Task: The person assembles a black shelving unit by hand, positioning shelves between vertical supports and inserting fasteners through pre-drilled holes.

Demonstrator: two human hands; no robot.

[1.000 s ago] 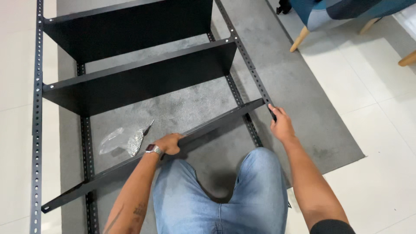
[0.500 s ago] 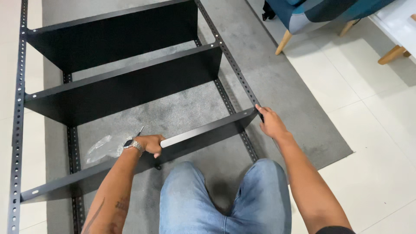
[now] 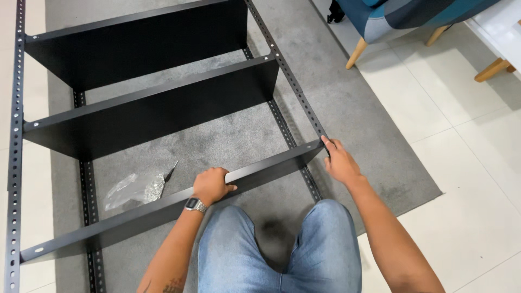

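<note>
My left hand [image 3: 211,185] grips the black shelf [image 3: 163,209] tight; my right hand [image 3: 339,161] pinches its end by the holey post [image 3: 296,89]; I should keep it level.

We see bright even daylight, soft shadow under the knees on the rug [image 3: 374,130], sharp focus, slight wide-angle bend at edges.

A shelving frame [image 3: 282,70] lies flat on a rug [image 3: 358,114], two shelves [image 3: 157,108] beyond the nearest shelf [image 3: 266,171]. A bag of screws [image 3: 133,189] lies on the rug between shelves, left. A chair [image 3: 391,21] stands beyond the rug's right edge.
</note>
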